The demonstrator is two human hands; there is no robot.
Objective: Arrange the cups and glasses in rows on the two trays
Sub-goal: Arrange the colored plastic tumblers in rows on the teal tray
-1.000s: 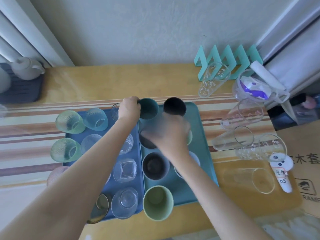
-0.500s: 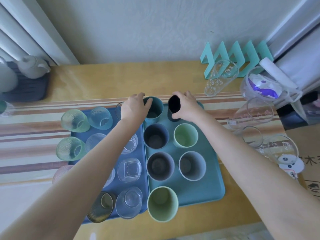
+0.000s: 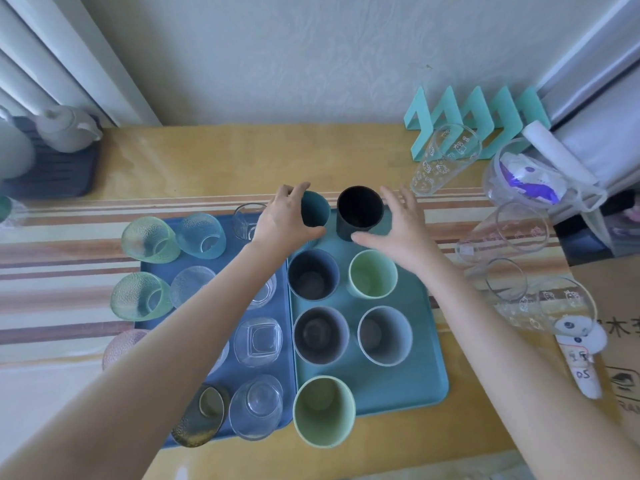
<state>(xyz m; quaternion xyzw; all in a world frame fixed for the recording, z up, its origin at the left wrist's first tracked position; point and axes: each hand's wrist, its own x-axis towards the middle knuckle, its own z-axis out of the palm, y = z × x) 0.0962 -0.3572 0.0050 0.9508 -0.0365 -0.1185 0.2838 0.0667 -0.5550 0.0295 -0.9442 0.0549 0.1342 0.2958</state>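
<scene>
Two flat plastic trays lie side by side on the yellow wooden bench (image 3: 194, 157), a dark blue tray (image 3: 221, 372) on the left and a teal tray (image 3: 415, 375) on the right, edges touching. The left hand (image 3: 284, 220) is curled around a ribbed teal plastic cup (image 3: 315, 209) at the far left corner of the teal tray, thumb on its near side and fingers over its far rim. The right hand (image 3: 398, 230) is spread open just beside a matt black cup (image 3: 360, 211), thumb near its base, holding nothing. Nearer on the teal tray stand a dark grey-blue cup (image 3: 313, 273) and a pale green cup (image 3: 372, 273), then a charcoal cup (image 3: 320, 334) and a light grey cup (image 3: 384, 336), and a tall light green cup (image 3: 323, 410) at the near edge. The blue tray carries textured green and clear glasses; a square-based clear glass (image 3: 258, 341) stands by the left forearm. Tall clear printed glasses (image 3: 445, 157) lie off the trays to the right
</scene>
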